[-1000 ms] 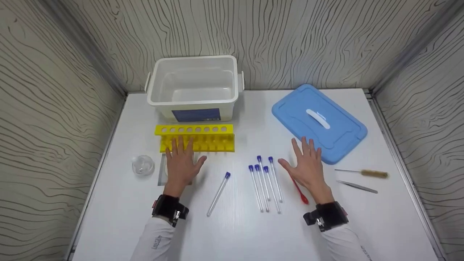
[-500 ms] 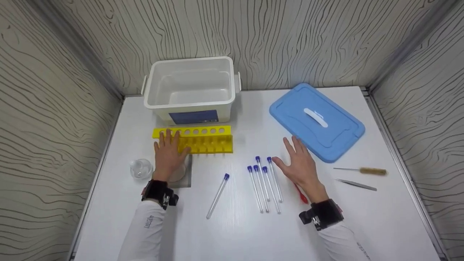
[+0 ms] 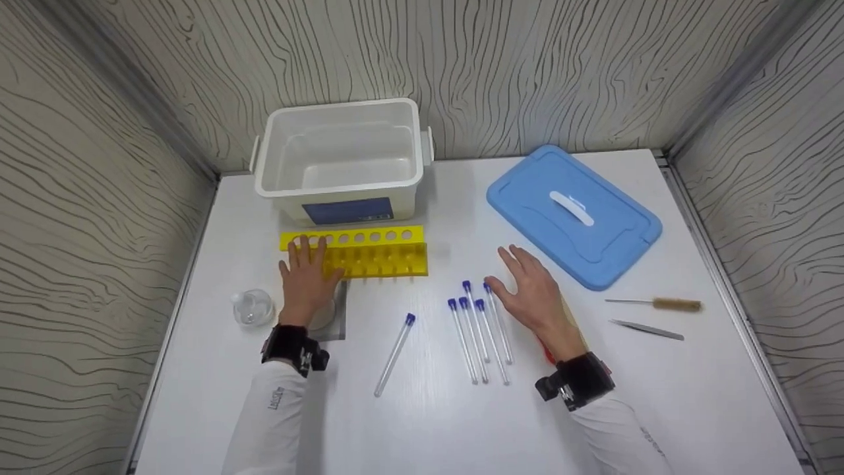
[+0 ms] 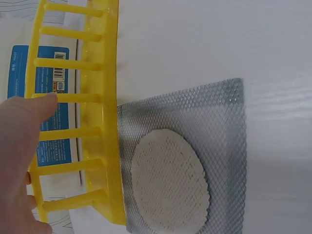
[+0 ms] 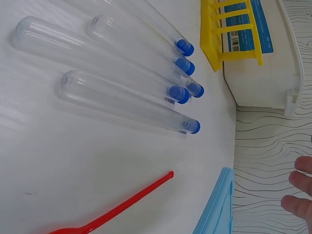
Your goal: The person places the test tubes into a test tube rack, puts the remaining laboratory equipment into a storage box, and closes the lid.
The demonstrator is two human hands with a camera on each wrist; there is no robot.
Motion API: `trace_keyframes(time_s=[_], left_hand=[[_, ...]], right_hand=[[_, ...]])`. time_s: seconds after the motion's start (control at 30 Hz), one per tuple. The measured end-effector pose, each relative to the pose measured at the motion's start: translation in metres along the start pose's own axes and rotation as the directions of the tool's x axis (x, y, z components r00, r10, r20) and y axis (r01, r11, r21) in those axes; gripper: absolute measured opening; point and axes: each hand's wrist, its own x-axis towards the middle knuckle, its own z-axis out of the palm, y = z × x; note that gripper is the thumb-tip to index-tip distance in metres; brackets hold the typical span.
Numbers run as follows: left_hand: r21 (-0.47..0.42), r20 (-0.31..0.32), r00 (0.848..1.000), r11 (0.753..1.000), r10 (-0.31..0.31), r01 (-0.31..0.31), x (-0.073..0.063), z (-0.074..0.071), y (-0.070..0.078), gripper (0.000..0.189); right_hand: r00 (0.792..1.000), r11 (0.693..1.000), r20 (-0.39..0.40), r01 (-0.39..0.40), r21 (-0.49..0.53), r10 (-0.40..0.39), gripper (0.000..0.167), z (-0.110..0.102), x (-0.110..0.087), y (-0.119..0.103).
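My left hand (image 3: 306, 280) lies over the left end of a yellow test tube rack (image 3: 376, 258), fingers spread across its top bar. In the left wrist view the thumb (image 4: 46, 105) reaches over the rack's side. Partly under that hand is a wire gauze (image 4: 219, 146) with a pale round centre. My right hand (image 3: 534, 297) hovers with extended fingers beside several blue-capped test tubes (image 3: 469, 340) and holds nothing. Below it lies a red spoon-ended stick (image 5: 131, 200), mostly hidden in the head view. One more capped test tube (image 3: 394, 356) lies apart, between the hands.
Behind the rack stands an open white bin (image 3: 339, 191). Its blue lid (image 3: 593, 244) lies at the back right. A wooden-handled thin tool (image 3: 676, 304) and metal tweezers (image 3: 649, 329) lie at right. A small clear glass vessel (image 3: 253, 308) stands at left.
My left hand moved left to the rack's left end, and the rack has shifted slightly right relative to the bin. My right hand drifted left toward the test tubes.
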Motion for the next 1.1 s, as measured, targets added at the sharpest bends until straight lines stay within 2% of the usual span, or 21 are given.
trace_keyframes(time_s=[0.27,0.43,0.67,0.87,1.1], left_hand=[[0.009,0.01,1.0,1.0,0.006,-0.006,0.001,0.004,0.023,0.078],[0.014,-0.016,1.0,1.0,0.011,-0.011,0.0,0.01,0.036,0.076],[0.005,-0.052,0.999,1.0,0.014,-0.014,0.002,0.016,0.045,0.073],[0.021,-0.075,0.997,1.0,-0.005,0.007,0.002,0.019,0.055,0.072],[0.068,-0.12,0.992,0.997,0.045,-0.037,-0.001,0.024,0.067,0.072]], right_hand=[[0.999,0.999,0.006,0.036,-0.036,-0.036,0.067,0.0,0.012,-0.013],[0.998,0.997,0.005,0.067,-0.049,-0.067,0.067,0.0,0.021,-0.023],[0.995,0.994,0.026,0.098,-0.05,-0.097,0.067,0.001,0.035,-0.039],[0.989,0.988,0.029,0.148,-0.044,-0.147,0.068,0.007,0.045,-0.051],[0.983,0.984,0.054,0.177,-0.037,-0.175,0.067,0.015,0.053,-0.062]])
